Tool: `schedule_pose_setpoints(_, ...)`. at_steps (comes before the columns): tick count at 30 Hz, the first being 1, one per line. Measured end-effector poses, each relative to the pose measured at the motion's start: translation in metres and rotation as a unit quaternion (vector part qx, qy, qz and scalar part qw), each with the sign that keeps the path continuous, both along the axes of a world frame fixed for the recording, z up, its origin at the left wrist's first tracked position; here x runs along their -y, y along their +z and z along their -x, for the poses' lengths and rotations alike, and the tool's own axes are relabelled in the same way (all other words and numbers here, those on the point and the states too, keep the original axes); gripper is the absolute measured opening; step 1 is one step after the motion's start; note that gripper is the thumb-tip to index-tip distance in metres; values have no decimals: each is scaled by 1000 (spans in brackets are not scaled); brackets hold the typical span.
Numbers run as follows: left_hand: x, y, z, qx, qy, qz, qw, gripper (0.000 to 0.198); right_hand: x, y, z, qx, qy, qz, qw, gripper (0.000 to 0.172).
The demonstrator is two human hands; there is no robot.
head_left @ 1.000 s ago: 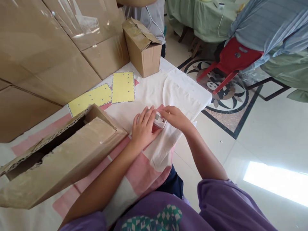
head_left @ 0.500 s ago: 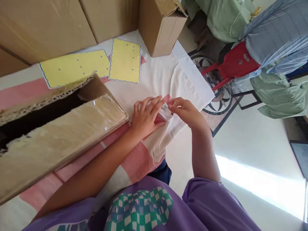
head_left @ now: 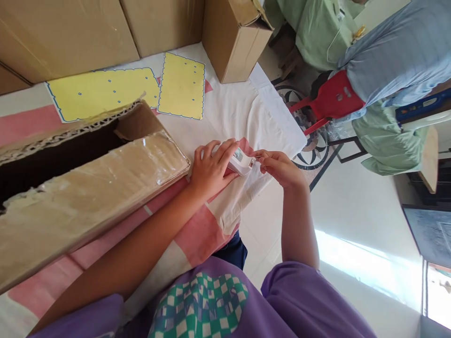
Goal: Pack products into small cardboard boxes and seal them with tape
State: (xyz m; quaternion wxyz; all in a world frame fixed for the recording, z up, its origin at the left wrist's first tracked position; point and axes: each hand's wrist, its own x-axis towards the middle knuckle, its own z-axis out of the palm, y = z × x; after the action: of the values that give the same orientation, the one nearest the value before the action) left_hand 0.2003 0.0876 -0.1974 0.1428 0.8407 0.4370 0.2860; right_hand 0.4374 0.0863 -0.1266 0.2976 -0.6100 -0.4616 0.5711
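Observation:
My left hand (head_left: 211,165) is wrapped over a small white tape dispenser (head_left: 241,162) with a pale grey-green face, holding it down on the cloth near the table's right edge. The dispenser's small dark end points right, out past my fingers; its rear is hidden under them. Just off that end, my right hand (head_left: 278,166) is closed in a pinch. Between its fingertips is a thin strip of tape (head_left: 257,157), barely visible. Left of my left hand lies a long cardboard box (head_left: 105,183), its torn top gaping.
Two yellow scalloped cards, one wide (head_left: 105,91) and one upright (head_left: 182,87), lie behind the box. Tall cardboard boxes (head_left: 63,37) line the table's back, with a narrower one (head_left: 232,47) at the corner. Beyond the edge, a person (head_left: 391,56) sits on a red chair (head_left: 334,98).
My right hand has drawn slightly right, off the dispenser's end, with a thin strip between the fingers. More of the dispenser now shows. My left hand has barely moved.

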Motion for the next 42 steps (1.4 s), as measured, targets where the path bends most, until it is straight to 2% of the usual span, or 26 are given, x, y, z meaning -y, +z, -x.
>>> schedule_pose_setpoints(4, 0, 0, 0, 2, 2, 2, 1000, 85, 9, -15, -14, -6, 42, -32, 999, 40)
schedule_pose_setpoints(7, 0, 1, 0, -5, 4, 6, 1000, 83, 18, -28, -21, 7, 72, -63, 995, 40)
schedule_pose_setpoints(11, 0, 0, 0, -10, 4, 9, 1000, 83, 23, -39, -23, -3, 67, -82, 994, 38)
schedule_pose_setpoints(16, 0, 0, 0, -12, 8, 4, 1000, 83, 21, -43, -23, -1, 64, -76, 995, 40)
schedule_pose_setpoints(24, 1, 0, 0, -19, 16, -11, 1000, 82, 24, -48, -17, -10, 13, -94, 995, 34)
schedule_pose_setpoints(29, 4, 6, -1, -14, 10, -47, 999, 77, 28, -52, -6, 2, -49, -123, 991, 33)
schedule_pose_setpoints(34, 4, 7, -1, -18, -4, -46, 999, 67, 27, -58, 5, 2, -103, -155, 983, 37)
schedule_pose_setpoints(37, 3, 8, -1, -32, -17, -40, 999, 66, 28, -59, 7, 6, -109, -172, 979, 39)
schedule_pose_setpoints(42, 1, 7, 1, -33, -26, -38, 998, 64, 29, -60, 5, 17, -83, -193, 978, 49)
